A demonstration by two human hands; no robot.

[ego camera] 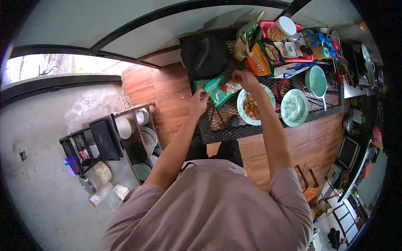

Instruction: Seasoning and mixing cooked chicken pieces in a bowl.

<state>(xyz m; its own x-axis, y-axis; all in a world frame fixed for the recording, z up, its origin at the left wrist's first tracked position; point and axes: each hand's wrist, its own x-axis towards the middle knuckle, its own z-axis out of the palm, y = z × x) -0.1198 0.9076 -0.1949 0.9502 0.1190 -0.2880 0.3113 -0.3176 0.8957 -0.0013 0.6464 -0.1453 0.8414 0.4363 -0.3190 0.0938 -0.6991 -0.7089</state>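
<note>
My left hand [199, 103] pinches the near left edge of a green plastic bag [216, 92] lying on a black metal mesh table [220, 130]. My right hand [246, 82] is raised beyond the bag with its fingers curled. Just beneath it a small red and white packet [230, 87] shows; whether these fingers grip it is unclear. Under my right forearm stands a pale green plate [269, 94] of chopped reddish-brown food [251, 108], partly hidden by the arm. To its right sits another pale green plate [294, 108], with no food visible on it.
A black lidded pot [205, 56] stands at the table's back left. Snack and spice pouches [259, 62] lean by a pink basket [307, 58] of jars. A light green handled pan [315, 82] rests at the right. Left of me is a dish rack [135, 125].
</note>
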